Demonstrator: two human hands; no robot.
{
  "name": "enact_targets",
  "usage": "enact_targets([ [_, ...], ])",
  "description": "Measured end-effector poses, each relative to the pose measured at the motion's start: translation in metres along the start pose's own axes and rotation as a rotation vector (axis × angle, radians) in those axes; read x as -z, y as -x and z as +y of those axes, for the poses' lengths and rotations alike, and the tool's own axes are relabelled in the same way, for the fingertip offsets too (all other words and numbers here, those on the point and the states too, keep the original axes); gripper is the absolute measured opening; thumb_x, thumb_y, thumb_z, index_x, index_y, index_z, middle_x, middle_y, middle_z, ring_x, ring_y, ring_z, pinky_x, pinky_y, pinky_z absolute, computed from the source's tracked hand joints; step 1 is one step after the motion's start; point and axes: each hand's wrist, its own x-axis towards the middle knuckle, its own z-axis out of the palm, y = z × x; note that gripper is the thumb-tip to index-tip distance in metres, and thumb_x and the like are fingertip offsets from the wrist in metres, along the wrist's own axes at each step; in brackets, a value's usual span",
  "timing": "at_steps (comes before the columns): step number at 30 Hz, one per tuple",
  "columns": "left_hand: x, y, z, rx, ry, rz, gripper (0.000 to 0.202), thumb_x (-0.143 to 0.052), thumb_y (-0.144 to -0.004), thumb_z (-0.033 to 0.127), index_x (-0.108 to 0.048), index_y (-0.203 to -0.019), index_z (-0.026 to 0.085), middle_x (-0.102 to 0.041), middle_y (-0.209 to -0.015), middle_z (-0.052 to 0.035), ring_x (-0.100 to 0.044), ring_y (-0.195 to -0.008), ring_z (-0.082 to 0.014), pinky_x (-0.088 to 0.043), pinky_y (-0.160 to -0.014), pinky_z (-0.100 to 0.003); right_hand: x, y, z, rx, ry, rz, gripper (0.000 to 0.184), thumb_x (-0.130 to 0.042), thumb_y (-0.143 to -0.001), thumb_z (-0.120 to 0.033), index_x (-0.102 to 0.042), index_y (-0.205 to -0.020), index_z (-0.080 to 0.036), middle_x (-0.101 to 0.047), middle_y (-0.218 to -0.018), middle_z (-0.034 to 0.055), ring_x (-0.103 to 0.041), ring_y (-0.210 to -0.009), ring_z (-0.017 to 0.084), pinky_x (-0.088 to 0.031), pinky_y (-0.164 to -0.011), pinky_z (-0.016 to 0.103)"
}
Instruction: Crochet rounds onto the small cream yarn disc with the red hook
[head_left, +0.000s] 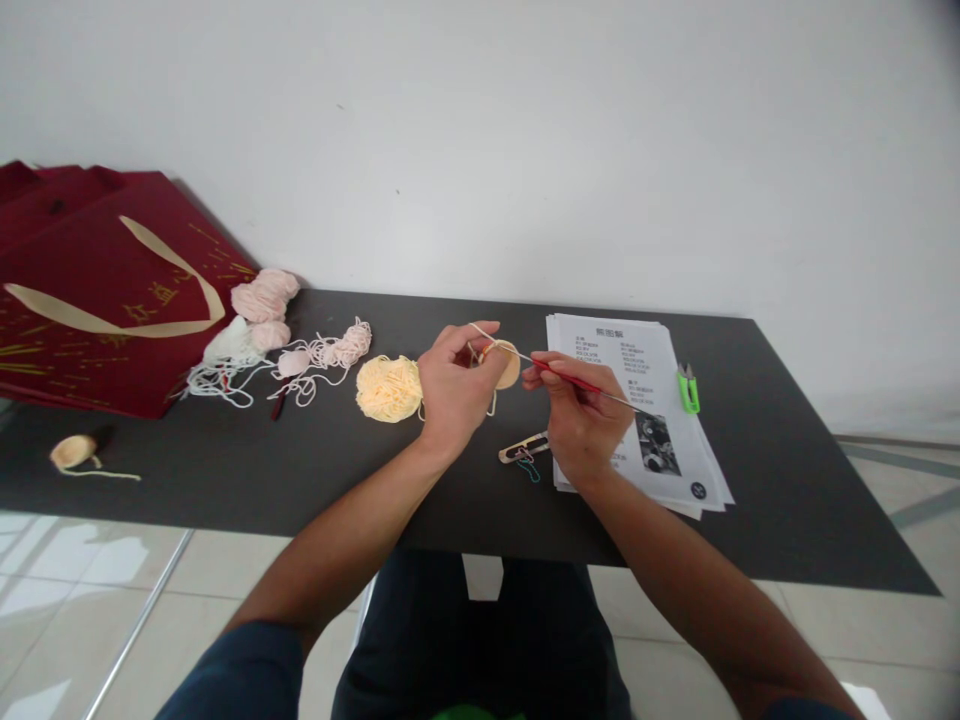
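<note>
My left hand is closed on a small round piece of pale yellow crochet, with a strand of yarn running up over its fingers. In my right hand is a crochet hook with a red grip, held like a pen. Its metal tip reaches left to the upper edge of the crochet piece; whether it sits in a stitch I cannot tell. Just left of my left hand lies a ball of pale yellow yarn. Below the hands are thread snips and a teal stitch marker.
Printed sheets lie under my right hand, with green snips at their right edge. Pink and white yarn spreads to the left beside dark red bags. A small crocheted cup lies at the far left of the dark table.
</note>
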Motion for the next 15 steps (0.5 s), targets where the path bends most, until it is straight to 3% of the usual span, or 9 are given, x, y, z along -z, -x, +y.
enact_targets([
  [4, 0.001, 0.0, 0.002, -0.041, -0.067, 0.046, 0.025, -0.071, -0.079, 0.016, -0.081, -0.1, 0.022, -0.067, -0.082, 0.0007, -0.059, -0.068, -0.0104, -0.046, -0.064, -0.024, -0.001, 0.005, 0.0, -0.086, 0.075, 0.015, 0.011, -0.077, -0.09, -0.018, -0.079, -0.096, -0.027, -0.083, -0.099, 0.0018, -0.078, -0.074, 0.018, -0.068, -0.071, 0.037],
  [8, 0.0, 0.0, 0.001, -0.077, -0.092, 0.098, 0.021, -0.071, -0.081, 0.017, -0.081, -0.098, 0.023, -0.071, -0.088, -0.0007, -0.062, -0.074, -0.0111, -0.05, -0.071, -0.025, 0.0, 0.012, 0.003, -0.076, 0.108, -0.024, 0.014, -0.077, -0.091, -0.02, -0.082, -0.1, -0.03, -0.083, -0.105, 0.0016, -0.079, -0.077, 0.018, -0.069, -0.074, 0.038],
  [12, -0.002, -0.002, -0.007, 0.069, 0.049, 0.057, 0.025, -0.075, -0.079, 0.022, -0.08, -0.104, 0.02, -0.075, -0.091, -0.0029, -0.066, -0.076, -0.0127, -0.054, -0.072, -0.026, 0.004, 0.014, 0.01, -0.024, 0.157, -0.117, 0.023, -0.075, -0.092, -0.019, -0.082, -0.107, -0.035, -0.082, -0.112, 0.0002, -0.079, -0.089, 0.02, -0.068, -0.085, 0.042],
  [15, -0.005, -0.004, -0.011, 0.188, 0.211, 0.016, 0.032, -0.079, -0.076, 0.024, -0.078, -0.107, 0.019, -0.076, -0.085, -0.0019, -0.067, -0.072, -0.013, -0.055, -0.07, -0.027, 0.008, 0.013, 0.017, 0.01, 0.173, -0.146, 0.025, -0.074, -0.093, -0.019, -0.081, -0.109, -0.036, -0.082, -0.113, 0.0007, -0.078, -0.088, 0.02, -0.068, -0.082, 0.041],
])
